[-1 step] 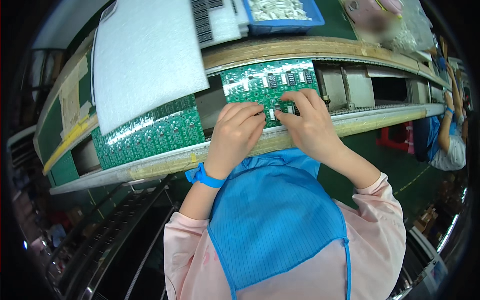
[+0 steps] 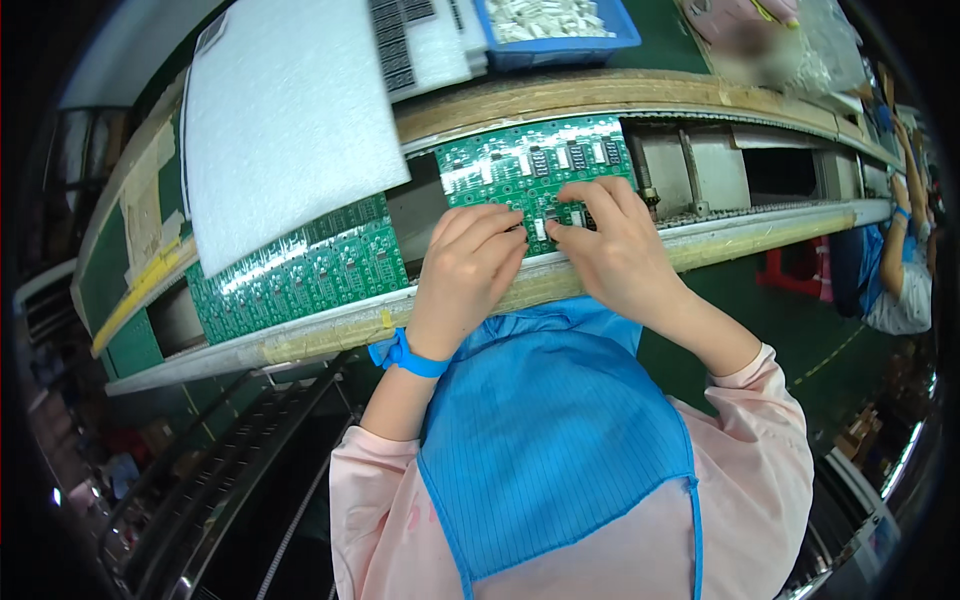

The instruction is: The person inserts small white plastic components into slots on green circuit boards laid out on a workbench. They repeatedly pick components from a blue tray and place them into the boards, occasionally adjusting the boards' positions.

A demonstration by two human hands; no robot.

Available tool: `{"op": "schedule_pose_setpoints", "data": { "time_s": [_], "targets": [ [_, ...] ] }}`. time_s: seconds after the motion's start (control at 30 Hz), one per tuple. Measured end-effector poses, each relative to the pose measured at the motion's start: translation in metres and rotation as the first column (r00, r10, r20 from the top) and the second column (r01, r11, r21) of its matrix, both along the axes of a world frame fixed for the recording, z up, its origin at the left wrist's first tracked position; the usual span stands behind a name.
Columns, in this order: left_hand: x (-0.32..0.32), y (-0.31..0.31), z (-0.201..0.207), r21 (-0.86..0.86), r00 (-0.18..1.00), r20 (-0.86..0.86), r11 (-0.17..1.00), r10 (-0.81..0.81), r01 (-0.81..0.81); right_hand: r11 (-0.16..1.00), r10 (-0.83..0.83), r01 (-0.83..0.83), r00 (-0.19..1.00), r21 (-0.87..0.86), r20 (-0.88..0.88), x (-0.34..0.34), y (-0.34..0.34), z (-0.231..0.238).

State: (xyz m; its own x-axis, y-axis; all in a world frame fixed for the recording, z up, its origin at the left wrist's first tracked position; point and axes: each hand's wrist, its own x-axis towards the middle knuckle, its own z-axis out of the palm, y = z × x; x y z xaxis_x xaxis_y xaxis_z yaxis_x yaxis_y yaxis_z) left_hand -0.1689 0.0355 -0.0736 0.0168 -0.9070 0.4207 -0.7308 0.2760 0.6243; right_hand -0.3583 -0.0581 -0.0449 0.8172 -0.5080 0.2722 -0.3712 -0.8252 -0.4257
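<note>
On the conveyor rail before me lie two green circuit boards: one (image 2: 535,165) under my fingers, the other (image 2: 300,275) well off to my left. Both my hands meet at the near edge of the first board. My left hand (image 2: 470,265), a blue wrist strap (image 2: 405,355) on it, curls its fingertips onto a small white component (image 2: 540,228); my right hand (image 2: 615,250) pinches at the same spot, fingers almost touching the left's. One white foam sheet (image 2: 285,120) overlaps the second board. One blue tray (image 2: 555,25) of white parts sits beyond.
</note>
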Motion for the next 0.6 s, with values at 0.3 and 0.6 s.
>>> {"op": "schedule_pose_setpoints", "data": {
  "time_s": [0.3, 0.6],
  "targets": [
    [0.000, -0.001, 0.008, 0.047, 0.994, 0.105, 0.999, -0.010, 0.006, 0.974, -0.206, 0.170, 0.942, 0.151, 0.266, -0.014, 0.003, -0.017],
    [-0.008, 0.002, 0.016, 0.074, 0.962, 0.271, 0.996, 0.033, -0.055, 0.934, -0.354, 0.310, 0.865, 0.177, 0.354, -0.021, 0.005, -0.034]
  ]
}}
